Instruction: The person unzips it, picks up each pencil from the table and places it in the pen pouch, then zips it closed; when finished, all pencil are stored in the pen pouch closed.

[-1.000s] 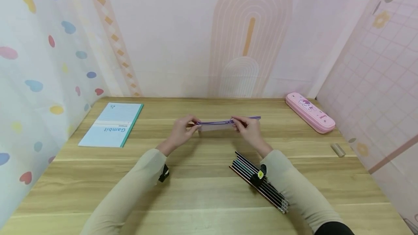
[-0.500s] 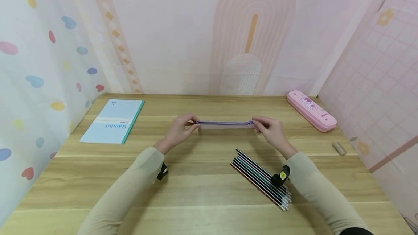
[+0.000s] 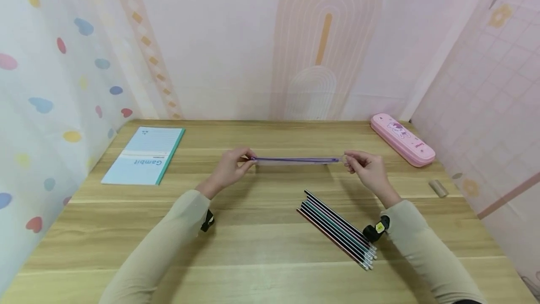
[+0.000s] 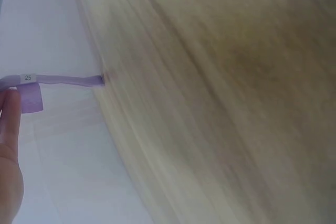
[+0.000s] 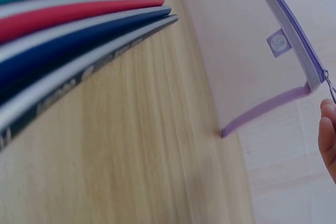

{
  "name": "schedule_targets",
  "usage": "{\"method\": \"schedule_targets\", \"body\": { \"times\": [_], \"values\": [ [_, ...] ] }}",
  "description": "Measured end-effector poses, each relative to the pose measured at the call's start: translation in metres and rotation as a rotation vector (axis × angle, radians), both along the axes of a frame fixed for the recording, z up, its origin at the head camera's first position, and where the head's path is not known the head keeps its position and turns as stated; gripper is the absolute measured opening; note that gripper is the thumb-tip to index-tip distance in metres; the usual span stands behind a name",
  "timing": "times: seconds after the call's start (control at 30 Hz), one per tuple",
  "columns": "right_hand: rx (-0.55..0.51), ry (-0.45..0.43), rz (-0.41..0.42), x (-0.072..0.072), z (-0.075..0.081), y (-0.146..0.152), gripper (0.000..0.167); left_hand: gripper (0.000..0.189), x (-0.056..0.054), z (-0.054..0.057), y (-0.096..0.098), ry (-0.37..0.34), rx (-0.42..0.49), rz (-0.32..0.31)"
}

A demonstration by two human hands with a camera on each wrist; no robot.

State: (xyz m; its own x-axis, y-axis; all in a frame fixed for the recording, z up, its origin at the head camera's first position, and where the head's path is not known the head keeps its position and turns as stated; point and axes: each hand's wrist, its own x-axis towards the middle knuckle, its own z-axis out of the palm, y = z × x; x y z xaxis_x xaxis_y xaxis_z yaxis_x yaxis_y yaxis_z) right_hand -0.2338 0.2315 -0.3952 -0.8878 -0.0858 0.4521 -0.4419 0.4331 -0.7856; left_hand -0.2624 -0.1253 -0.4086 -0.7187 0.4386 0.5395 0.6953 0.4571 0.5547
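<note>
A translucent zip pouch (image 3: pixel 295 160) with purple trim stands on its edge on the wooden table, its zip along the top. My left hand (image 3: pixel 228 168) pinches its left end; in the left wrist view a small purple tab (image 4: pixel 31 98) shows by the fingertips. At the other end, my right hand (image 3: pixel 368 169) pinches the zip pull (image 5: pixel 329 80), whose slider sits at the pouch's right corner. The zip looks closed along the stretch seen in the right wrist view. Below the right hand lie several striped pencils (image 3: pixel 335 231) in a slanted bundle.
A light blue notebook (image 3: pixel 143 156) lies at the table's left. Toward the back right is a pink pencil case (image 3: pixel 402 140), with a small beige block (image 3: pixel 438 188) in front of it. Patterned curtains (image 3: pixel 228 46) stand behind the table and at both sides.
My right hand has moved to the right along the pouch's top with the zip pull, from partway along to its right end. My left hand has stayed at the left end.
</note>
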Motion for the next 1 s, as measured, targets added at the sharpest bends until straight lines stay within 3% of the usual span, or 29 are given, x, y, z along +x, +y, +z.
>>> {"method": "schedule_targets", "body": {
  "times": [0.1,0.37,0.47,0.53,0.63,0.7,0.9,1.0],
  "values": [
    [-0.020,-0.012,-0.014,0.001,0.004,-0.003,0.020,0.007,0.001,0.002,0.001,0.005,-0.014,0.009],
    [-0.098,-0.032,-0.101,0.018,0.034,-0.017,0.017,0.012,0.005,0.007,0.003,0.048,-0.038,0.053],
    [-0.165,0.018,-0.071,0.018,0.030,-0.021,0.015,0.015,0.006,0.005,0.002,0.066,-0.023,0.069],
    [-0.174,-0.001,-0.021,0.018,0.026,-0.027,0.015,0.015,0.006,0.004,0.003,0.075,-0.007,0.074],
    [-0.160,-0.123,0.061,0.018,0.018,-0.042,0.022,0.015,0.006,0.001,0.007,0.079,0.006,0.076],
    [-0.177,-0.230,0.069,0.018,0.012,-0.054,0.028,0.015,0.007,0.000,0.011,0.090,0.007,0.070],
    [-0.482,-0.546,-0.032,0.011,0.000,-0.091,0.033,0.014,0.014,0.003,0.016,0.169,0.010,0.048],
    [-0.560,-0.685,-0.027,0.010,-0.001,-0.105,0.035,0.014,0.020,0.002,0.017,0.195,0.014,0.045]
  ]
}}
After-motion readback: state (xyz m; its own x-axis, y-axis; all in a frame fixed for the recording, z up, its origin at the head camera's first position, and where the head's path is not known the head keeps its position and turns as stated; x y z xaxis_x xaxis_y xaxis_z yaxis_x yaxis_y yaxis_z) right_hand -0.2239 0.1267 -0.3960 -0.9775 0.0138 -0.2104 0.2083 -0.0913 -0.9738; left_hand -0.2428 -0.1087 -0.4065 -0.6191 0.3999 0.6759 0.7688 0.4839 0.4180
